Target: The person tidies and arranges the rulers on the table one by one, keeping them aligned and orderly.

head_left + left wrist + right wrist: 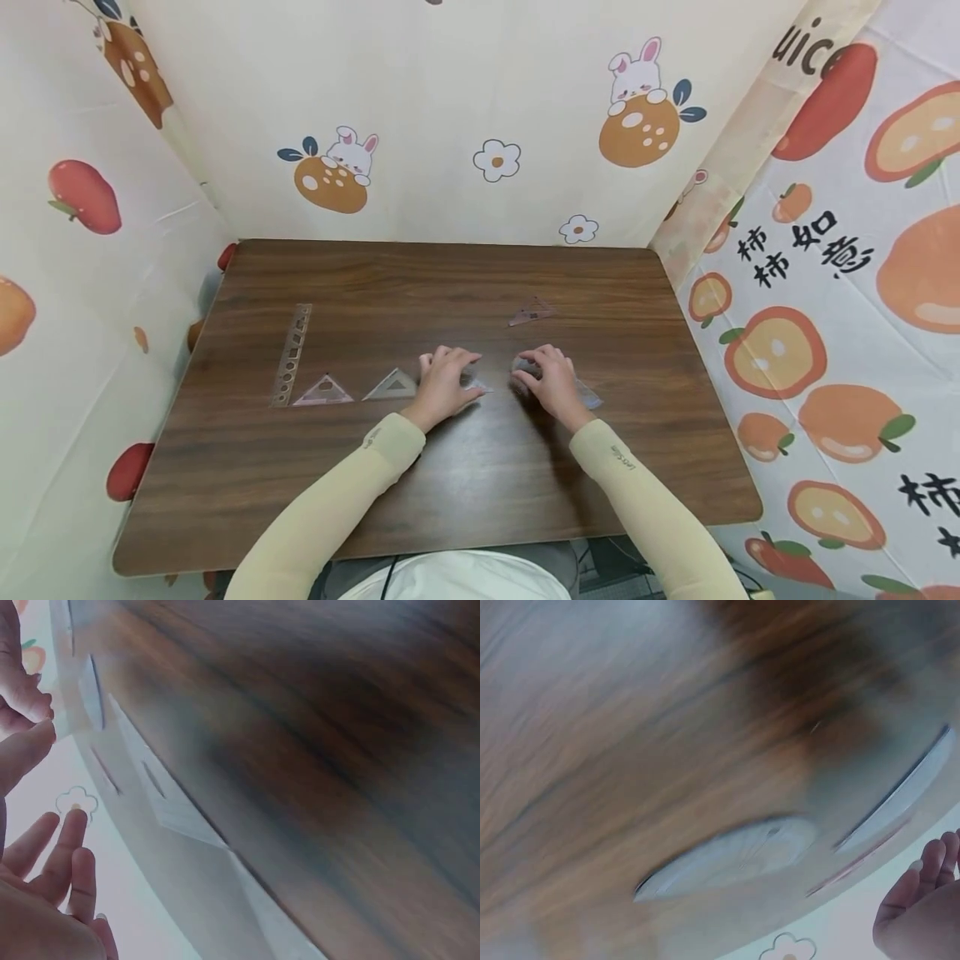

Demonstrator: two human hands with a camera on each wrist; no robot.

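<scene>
My left hand (446,379) is over the table with fingers and thumb spread and curved, beside a clear set square (474,382). In the left wrist view the fingers (64,862) hold nothing, and that set square (176,802) lies flat beyond them. My right hand (551,383) hovers with bent fingers over a clear protractor (525,365), partly hidden by it. The right wrist view shows the protractor (735,859) lying on the wood and loosely bent fingers (930,862) with nothing in them. Right of this hand lies a bluish clear set square (588,395).
At the left lie a clear ruler (292,354), a pinkish set square (324,390) and another clear set square (392,385). Farther back is a small pink set square (532,312). Printed cloth walls (435,100) enclose the brown wooden table (405,283) on three sides.
</scene>
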